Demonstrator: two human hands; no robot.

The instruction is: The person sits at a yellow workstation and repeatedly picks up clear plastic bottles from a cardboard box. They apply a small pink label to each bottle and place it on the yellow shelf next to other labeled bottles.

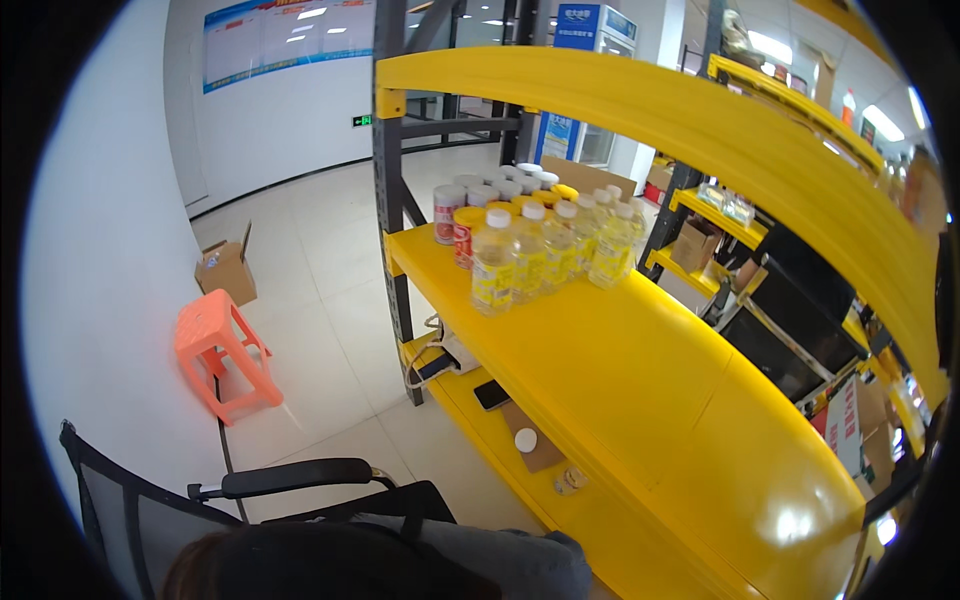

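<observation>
Neither hand is showing. Clear plastic bottles [545, 255] are standing near the yellow shelf's [640, 380] far left corner; probably full, weighty, smooth; best gripped mid-body.

An orange plastic stool [222, 352] is seen on the pale tiled floor [330, 300], with an open cardboard box [228, 270] set behind it near the white wall [110, 250]. A black mesh office chair [200, 500] is placed at the lower edge. On the lower yellow shelf [600, 520], a dark phone [491, 395] and a white round lid [526, 439] on a brown card are laid. A blue notice board [285, 35] is mounted on the far wall.
</observation>
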